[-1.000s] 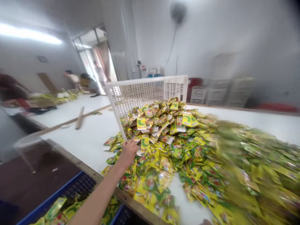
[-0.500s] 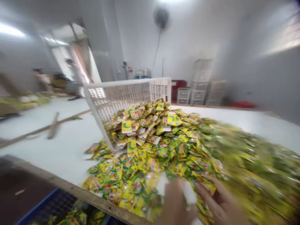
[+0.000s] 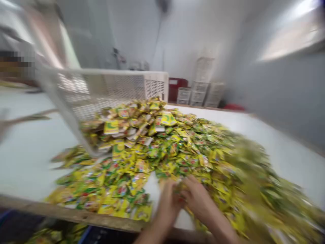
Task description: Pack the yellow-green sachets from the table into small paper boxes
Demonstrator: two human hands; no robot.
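A big heap of small yellow and green sachets [image 3: 162,149] covers the white table [image 3: 27,162]. Behind it a white slatted crate [image 3: 106,91] lies tipped on its side, with sachets spilling out of it. My left hand [image 3: 167,201] and my right hand [image 3: 200,201] sit close together at the near edge of the heap, fingers curled down into the sachets. Motion blur smears both hands, so I cannot make out what the fingers hold.
The table's wooden front edge [image 3: 83,217] runs along the bottom, with a blue crate [image 3: 86,234] of sachets below it. Stacked white crates [image 3: 200,91] and a red bin [image 3: 176,88] stand by the far wall. A blurred person is at the far left.
The view has swung right and down. My left hand has left the crate side of the heap and joined my right hand at the heap's near edge.
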